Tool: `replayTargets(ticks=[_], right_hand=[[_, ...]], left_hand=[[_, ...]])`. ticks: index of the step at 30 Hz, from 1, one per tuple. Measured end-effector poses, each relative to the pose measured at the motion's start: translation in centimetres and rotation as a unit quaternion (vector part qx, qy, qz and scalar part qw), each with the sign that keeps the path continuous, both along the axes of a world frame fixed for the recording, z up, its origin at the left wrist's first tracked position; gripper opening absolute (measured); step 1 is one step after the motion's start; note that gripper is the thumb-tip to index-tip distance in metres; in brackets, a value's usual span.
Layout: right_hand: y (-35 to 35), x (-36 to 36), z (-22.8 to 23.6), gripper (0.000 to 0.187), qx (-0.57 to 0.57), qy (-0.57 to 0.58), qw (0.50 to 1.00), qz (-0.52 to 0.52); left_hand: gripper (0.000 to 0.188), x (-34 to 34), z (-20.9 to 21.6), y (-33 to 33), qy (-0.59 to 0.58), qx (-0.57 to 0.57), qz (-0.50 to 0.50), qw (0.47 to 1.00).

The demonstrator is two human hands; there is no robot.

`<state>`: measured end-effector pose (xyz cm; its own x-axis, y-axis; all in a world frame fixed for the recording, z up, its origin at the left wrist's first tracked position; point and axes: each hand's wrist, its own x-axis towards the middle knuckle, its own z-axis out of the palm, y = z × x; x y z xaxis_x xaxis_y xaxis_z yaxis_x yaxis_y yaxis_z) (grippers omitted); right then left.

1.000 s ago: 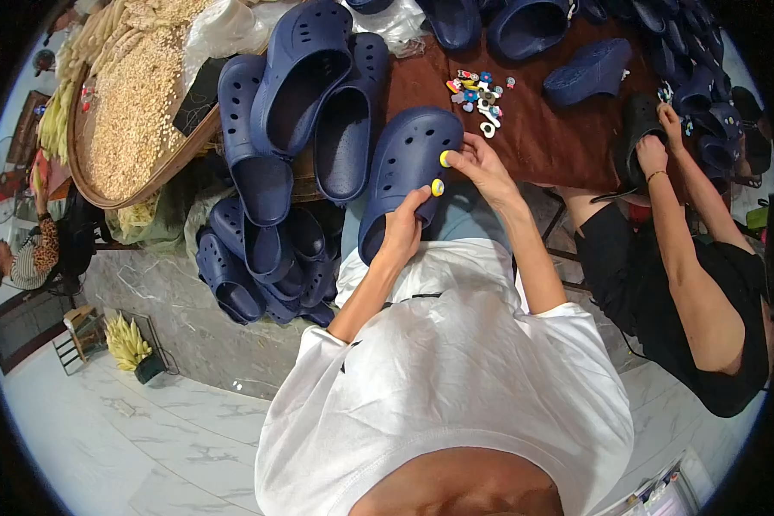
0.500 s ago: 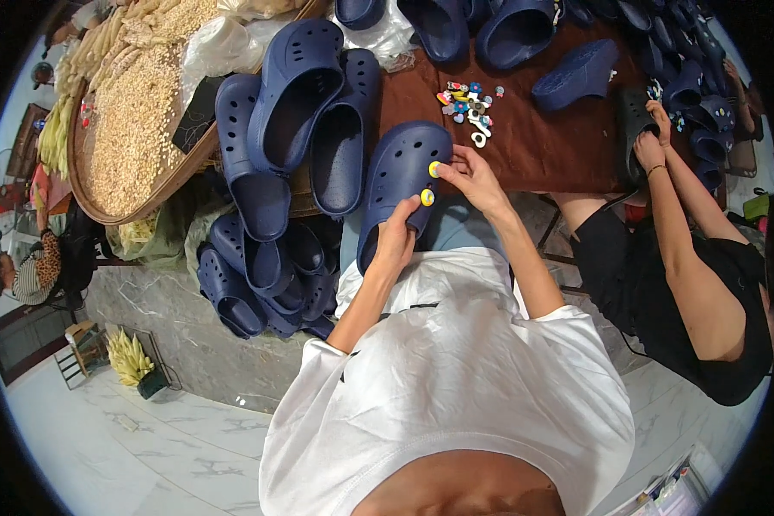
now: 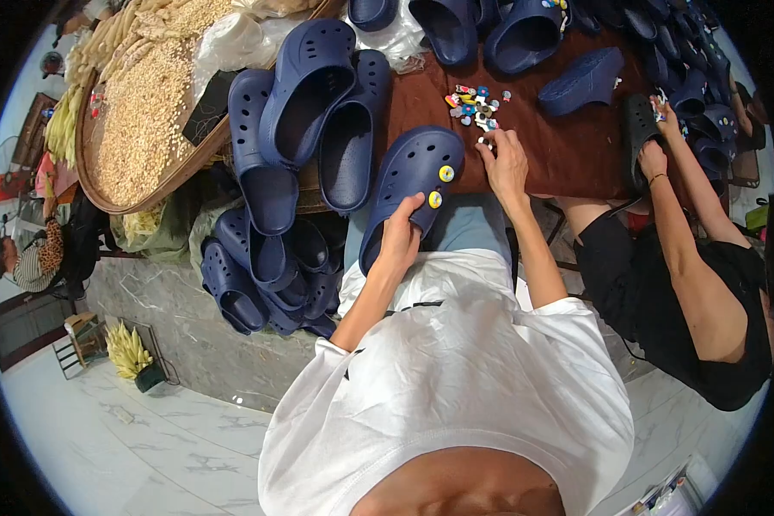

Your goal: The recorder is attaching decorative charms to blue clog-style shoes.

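A navy clog [image 3: 408, 172] with a holed upper rests over my lap at the table's front edge. My left hand [image 3: 400, 236] grips it by the opening, thumb on top, the other fingers partly hidden. Two round yellow charms [image 3: 440, 187] sit on the clog's right side. My right hand [image 3: 506, 168] is at the table, thumb and forefinger closing round a small white-and-dark shoe charm [image 3: 486, 143] at the near end of the pile. The other colourful charms [image 3: 475, 105] lie loose just beyond my fingers on the brown cloth [image 3: 568, 163].
Navy clogs [image 3: 301, 95] are stacked to the left, with more hanging below [image 3: 267, 267]. Others line the table's far side, one lying on its side [image 3: 580, 82]. A wide basket of pale kernels [image 3: 138, 129] stands far left. At right, a co-worker's hands [image 3: 655, 155] hold a dark clog [image 3: 638, 129].
My right hand has left the upper yellow charm on the clog and moved right and away from me to the loose charms. My left hand keeps its hold on the clog.
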<state>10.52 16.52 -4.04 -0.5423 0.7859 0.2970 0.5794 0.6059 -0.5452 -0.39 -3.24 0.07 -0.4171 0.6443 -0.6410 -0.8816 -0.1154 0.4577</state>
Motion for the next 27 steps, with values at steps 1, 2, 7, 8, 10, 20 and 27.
replayTargets(ticks=[1,2,7,8,10,20,27], right_hand=[[0.1,-0.1,-0.1,0.021,0.018,0.004,1.000,0.005],[0.0,-0.1,-0.2,0.019,0.036,0.007,0.999,0.009],[-0.3,0.1,1.5,0.013,-0.031,0.063,0.997,0.011],[-0.7,-0.1,2.6,0.013,-0.070,0.102,0.992,0.020],[-1.8,-0.6,5.4,0.015,-0.122,0.133,0.982,0.048],[-4.3,-2.7,7.0,0.016,-0.233,0.143,0.951,0.144],[-4.0,-2.7,6.9,0.013,-0.231,0.138,0.956,0.118]], left_hand=[[0.048,0.0,-0.1,-0.1,0.000,-0.001,0.002,1.000],[0.048,0.1,-0.3,-0.2,0.003,-0.002,-0.001,1.000],[0.045,0.3,0.6,0.0,0.017,-0.005,-0.002,1.000],[0.044,0.4,0.8,-0.1,0.032,-0.005,-0.007,0.999],[0.043,0.6,0.8,-0.2,0.047,-0.005,-0.010,0.999],[0.034,1.5,-0.2,-0.1,0.116,-0.013,-0.049,0.992],[0.035,1.6,-0.4,-0.3,0.138,-0.012,-0.065,0.988]])
